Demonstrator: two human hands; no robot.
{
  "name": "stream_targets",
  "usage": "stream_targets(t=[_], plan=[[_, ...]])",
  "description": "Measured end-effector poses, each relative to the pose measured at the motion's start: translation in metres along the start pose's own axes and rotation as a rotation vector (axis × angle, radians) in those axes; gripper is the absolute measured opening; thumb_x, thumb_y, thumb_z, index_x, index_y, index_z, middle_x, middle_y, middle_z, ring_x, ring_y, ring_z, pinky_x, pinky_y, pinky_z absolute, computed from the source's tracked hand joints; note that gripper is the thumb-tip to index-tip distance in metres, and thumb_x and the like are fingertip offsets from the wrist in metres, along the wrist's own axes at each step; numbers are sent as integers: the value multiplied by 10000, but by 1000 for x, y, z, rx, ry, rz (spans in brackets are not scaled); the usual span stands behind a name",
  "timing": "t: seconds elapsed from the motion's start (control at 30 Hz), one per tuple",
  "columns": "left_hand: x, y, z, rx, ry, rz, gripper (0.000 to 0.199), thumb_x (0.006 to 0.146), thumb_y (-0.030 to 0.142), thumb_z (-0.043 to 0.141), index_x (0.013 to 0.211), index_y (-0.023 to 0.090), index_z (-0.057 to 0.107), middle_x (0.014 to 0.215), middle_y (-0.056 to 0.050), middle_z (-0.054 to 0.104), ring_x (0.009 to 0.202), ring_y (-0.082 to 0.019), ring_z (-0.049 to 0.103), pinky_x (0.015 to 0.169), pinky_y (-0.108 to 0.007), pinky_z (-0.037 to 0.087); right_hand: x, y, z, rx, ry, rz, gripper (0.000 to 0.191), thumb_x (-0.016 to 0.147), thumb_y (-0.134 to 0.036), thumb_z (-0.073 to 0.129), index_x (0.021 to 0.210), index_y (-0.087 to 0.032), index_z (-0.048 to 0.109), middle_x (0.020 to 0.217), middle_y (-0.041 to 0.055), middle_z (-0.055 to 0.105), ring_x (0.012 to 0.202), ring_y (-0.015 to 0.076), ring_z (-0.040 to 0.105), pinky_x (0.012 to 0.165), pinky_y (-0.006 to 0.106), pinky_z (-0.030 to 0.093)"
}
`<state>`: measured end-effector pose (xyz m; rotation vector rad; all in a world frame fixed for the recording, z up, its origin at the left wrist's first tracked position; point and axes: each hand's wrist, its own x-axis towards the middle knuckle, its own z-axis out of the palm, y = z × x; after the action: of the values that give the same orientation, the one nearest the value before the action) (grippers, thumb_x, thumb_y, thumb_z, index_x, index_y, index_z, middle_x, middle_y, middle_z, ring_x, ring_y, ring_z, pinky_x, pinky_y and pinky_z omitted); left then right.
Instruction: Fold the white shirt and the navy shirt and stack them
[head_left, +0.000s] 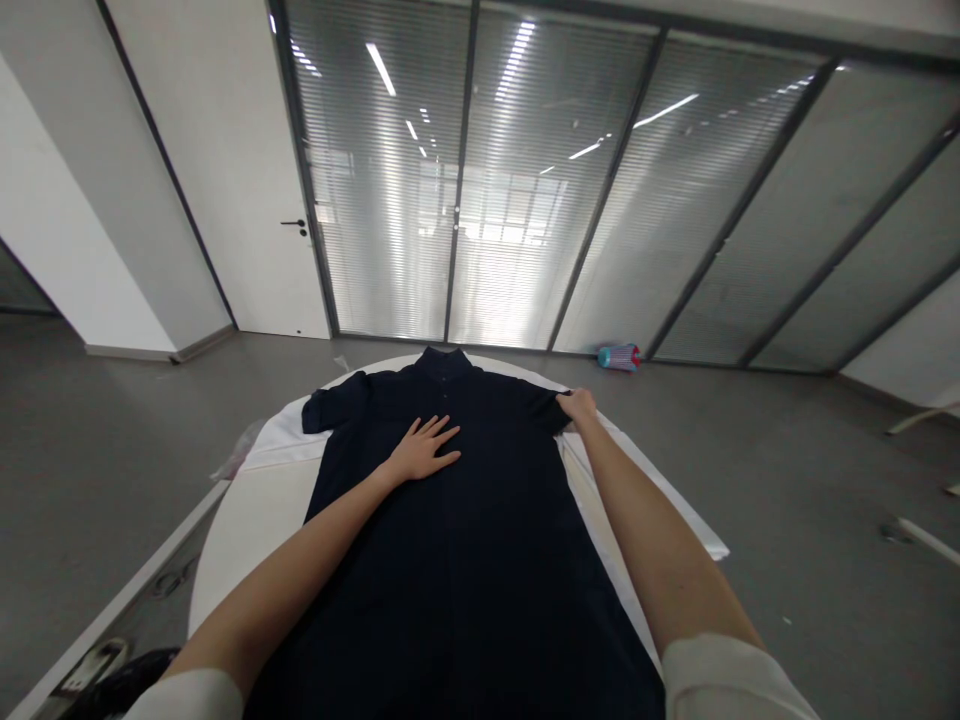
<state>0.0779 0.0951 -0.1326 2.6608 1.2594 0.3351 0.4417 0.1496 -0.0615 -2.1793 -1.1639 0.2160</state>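
Note:
A dark navy short-sleeved garment with a collar and a buttoned neck, like a long polo shirt or dress (480, 540), lies spread out on a white table (259, 510). Its collar points away from me and its lower end runs out of view toward my body. My left hand (424, 450) rests flat on the chest, fingers spread. At the far right, my right hand (579, 408) has its fingers closed on the end of the right-side sleeve. The left-side sleeve (330, 405) lies stretched outward on the table.
White cloth or sheeting (675, 510) hangs over the table's right edge. A striped blue and pink object (619, 357) lies on the grey floor by the glass partition (517, 200). A white door (255, 200) is at the back left. Light-coloured legs (930, 540) show at the right.

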Motion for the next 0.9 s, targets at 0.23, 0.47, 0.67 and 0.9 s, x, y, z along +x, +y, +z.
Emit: stream_targets(t=[0.23,0.47,0.67,0.9], plan=[[0,0,2,6,26,6,702,952,708,313,1535,321,366,1630,-69,263,1501,-309,236,1201,-566,153,-73,-40,36,-59,42,-516,164,879,-267,538,1017,-207,603,1046,85,664,1003,246,597,904,377,427],[-1,4,-1,33,36,5,668,964,672,346,1525,312,389,1621,-69,288,1494,-305,260,1199,-556,178,-140,-26,66,-339,-158,-861,106,889,-292,596,942,-203,615,1028,84,641,986,255,557,839,362,389],[-1,4,-1,40,39,1,675,962,671,349,1521,297,400,1620,-76,290,1491,-308,268,1198,-561,184,-137,-16,56,-309,-164,-931,84,914,-241,561,934,-196,629,1022,74,649,974,236,558,848,339,379],[-2,4,-1,30,70,-1,639,965,636,391,1494,281,440,1601,-81,341,1473,-314,309,1190,-564,218,-138,-14,59,-287,-159,-991,57,889,-193,573,900,-190,629,984,68,656,945,228,568,832,335,388]])
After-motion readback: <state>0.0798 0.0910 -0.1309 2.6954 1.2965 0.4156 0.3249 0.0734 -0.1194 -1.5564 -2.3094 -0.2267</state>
